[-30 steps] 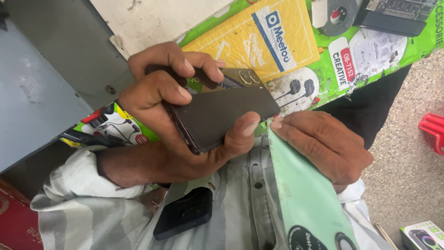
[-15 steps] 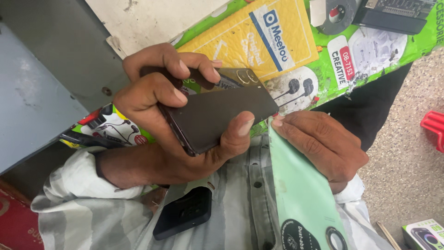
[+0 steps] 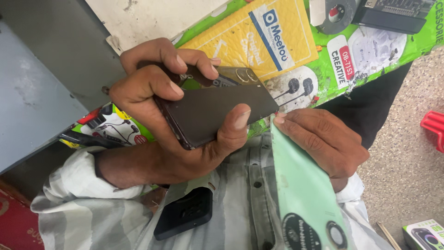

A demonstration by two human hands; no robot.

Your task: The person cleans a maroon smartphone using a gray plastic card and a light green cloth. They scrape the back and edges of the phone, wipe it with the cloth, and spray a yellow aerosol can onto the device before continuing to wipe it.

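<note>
Above lap: left hand [image 3: 175, 115] clamps phone [image 3: 217, 113], thumb across its face.
Right hand [image 3: 323, 143]: pinches green pack [image 3: 303, 194].
Change: phone tilted slightly, grips unchanged.

Pale grey-and-white striped shirt [image 3: 240, 203], buttoned, sleeves rolled up.

Two hands show: the left hand [image 3: 157, 102] and the right hand [image 3: 323, 143]. Beside the one dark flat rectangular phone [image 3: 217, 113] are one pale green flat packet [image 3: 305, 194], one yellow padded envelope [image 3: 259, 37] above it, and one black phone case [image 3: 185, 217] below it.
</note>
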